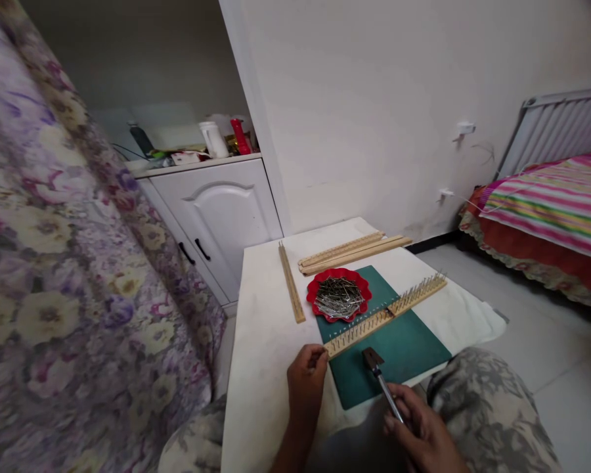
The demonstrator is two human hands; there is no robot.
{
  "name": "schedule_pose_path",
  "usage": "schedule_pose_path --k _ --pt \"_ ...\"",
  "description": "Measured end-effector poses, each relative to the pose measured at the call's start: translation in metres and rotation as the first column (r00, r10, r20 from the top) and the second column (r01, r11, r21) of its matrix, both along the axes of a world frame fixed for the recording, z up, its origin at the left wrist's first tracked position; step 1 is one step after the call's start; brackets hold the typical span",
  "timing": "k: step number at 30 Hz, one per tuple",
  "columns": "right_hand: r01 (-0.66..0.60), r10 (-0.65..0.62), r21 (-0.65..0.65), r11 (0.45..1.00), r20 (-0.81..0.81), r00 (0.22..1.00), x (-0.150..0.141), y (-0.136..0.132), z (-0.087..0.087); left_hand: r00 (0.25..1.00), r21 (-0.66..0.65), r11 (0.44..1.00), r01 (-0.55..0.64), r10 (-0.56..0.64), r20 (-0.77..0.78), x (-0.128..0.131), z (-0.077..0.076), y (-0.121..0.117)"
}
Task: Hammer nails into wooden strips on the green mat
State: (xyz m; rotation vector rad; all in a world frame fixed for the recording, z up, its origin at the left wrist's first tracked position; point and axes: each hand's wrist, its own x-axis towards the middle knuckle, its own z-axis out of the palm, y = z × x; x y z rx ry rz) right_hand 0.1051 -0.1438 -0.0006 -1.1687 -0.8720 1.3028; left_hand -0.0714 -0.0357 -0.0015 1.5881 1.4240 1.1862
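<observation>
A long wooden strip (362, 330) studded with rows of upright nails lies slantwise across a green cutting mat (408, 348). At its near left end is my left hand (308, 374), its thumb and fingers pinched together against the wood; whatever sits between the fingertips is hidden. My right hand (418, 424) is wrapped round the metal handle of a hammer (373, 360), whose dark head hovers over the mat, apart from the strip. Just behind the strip, a red scalloped bowl (311, 289) holds a heap of loose nails (339, 297).
On the white table (261, 355), a narrow wooden strip (291, 282) lies left of the bowl, and several more strips (352, 253) lie behind it. A white cabinet (221, 217) stands beyond the table, a floral curtain (79, 263) hangs left, and a bed (561, 190) is at right.
</observation>
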Motion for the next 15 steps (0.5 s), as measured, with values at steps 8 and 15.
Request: schedule_pose_path --k 8,15 --pt "-0.024 0.025 -0.022 0.999 0.038 0.999 0.0036 0.0024 -0.0022 1.000 0.021 1.000 -0.003 0.003 -0.011 0.0040 -0.0070 0.0048" --pt "-0.048 0.049 -0.021 0.999 0.027 0.998 0.0041 0.0026 -0.0074 0.999 0.043 0.999 0.006 -0.005 -0.038 0.0034 -0.0066 0.0040"
